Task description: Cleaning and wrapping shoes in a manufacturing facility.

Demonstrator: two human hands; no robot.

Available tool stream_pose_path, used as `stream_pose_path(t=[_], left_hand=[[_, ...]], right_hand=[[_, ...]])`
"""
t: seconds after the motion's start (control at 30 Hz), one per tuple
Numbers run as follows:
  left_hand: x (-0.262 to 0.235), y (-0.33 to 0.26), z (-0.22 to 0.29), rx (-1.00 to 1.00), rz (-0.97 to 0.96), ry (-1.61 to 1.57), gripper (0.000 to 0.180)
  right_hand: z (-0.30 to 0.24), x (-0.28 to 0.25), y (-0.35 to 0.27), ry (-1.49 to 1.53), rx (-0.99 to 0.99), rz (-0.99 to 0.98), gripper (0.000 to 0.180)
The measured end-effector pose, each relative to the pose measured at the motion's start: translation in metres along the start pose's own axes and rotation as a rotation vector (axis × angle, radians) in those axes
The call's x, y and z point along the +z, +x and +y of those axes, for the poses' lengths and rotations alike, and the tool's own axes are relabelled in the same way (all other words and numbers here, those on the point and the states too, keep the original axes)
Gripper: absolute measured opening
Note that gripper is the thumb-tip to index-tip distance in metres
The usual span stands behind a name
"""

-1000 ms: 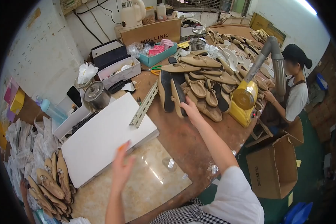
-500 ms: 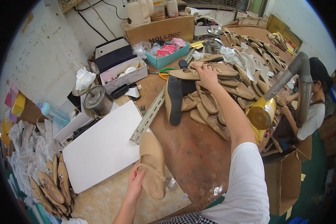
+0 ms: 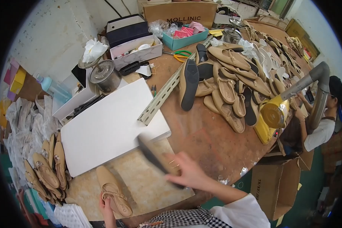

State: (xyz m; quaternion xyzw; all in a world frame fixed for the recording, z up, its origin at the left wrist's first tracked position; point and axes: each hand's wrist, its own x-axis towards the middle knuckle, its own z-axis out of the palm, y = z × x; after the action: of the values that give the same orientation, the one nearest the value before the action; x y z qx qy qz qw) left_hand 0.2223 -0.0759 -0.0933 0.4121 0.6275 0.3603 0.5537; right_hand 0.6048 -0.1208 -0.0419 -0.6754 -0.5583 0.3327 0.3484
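My left hand (image 3: 107, 208) grips a beige slip-on shoe (image 3: 109, 178) by its side, near the lower edge of the view. The shoe's toe points away from me and its insole faces up; a thin strap crosses the top. My right hand (image 3: 190, 171) is closed on a second beige shoe (image 3: 155, 155), smeared by motion, with its dark sole turned to the left. That shoe hangs above a mottled beige sheet (image 3: 155, 190). Beyond it, a large heap of similar beige shoes (image 3: 231, 95) covers the right of the table, one propped sole-out against a slotted metal bar (image 3: 161, 97).
A white board (image 3: 110, 127) lies left of centre. Past it stand a metal pot (image 3: 104, 75), a marbled box (image 3: 138, 52) and a turquoise box (image 3: 185, 40). Stacked shoes (image 3: 45, 169) lie far left. At right are a grey duct pipe (image 3: 311, 81), a cardboard carton (image 3: 273, 188) and a co-worker (image 3: 323, 129).
My right hand has left the shoe heap and come back toward me with a shoe. My left hand has moved left and nearer with its shoe, which now shows its insole.
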Motion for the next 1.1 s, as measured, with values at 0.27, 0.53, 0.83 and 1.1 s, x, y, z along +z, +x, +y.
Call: stream_pose_path(t=[0.27,0.53,0.83,1.1], left_hand=[[-0.054,-0.025,-0.031,0.175,0.186,0.312,0.058],[-0.069,-0.025,-0.049,0.331,0.199,0.324,0.064],[-0.013,-0.042,-0.01,0.677,0.151,1.23,0.052],[0.001,-0.034,-0.002,0.373,0.093,0.722,0.049]], right_hand=[[0.154,-0.064,0.189,-0.265,0.065,0.784,0.083],[0.056,-0.052,0.113,-0.422,-0.112,0.595,0.078],[0.054,0.007,-0.057,-0.194,-0.175,0.129,0.06],[0.016,0.066,-0.072,-0.564,-0.178,0.053,0.063]])
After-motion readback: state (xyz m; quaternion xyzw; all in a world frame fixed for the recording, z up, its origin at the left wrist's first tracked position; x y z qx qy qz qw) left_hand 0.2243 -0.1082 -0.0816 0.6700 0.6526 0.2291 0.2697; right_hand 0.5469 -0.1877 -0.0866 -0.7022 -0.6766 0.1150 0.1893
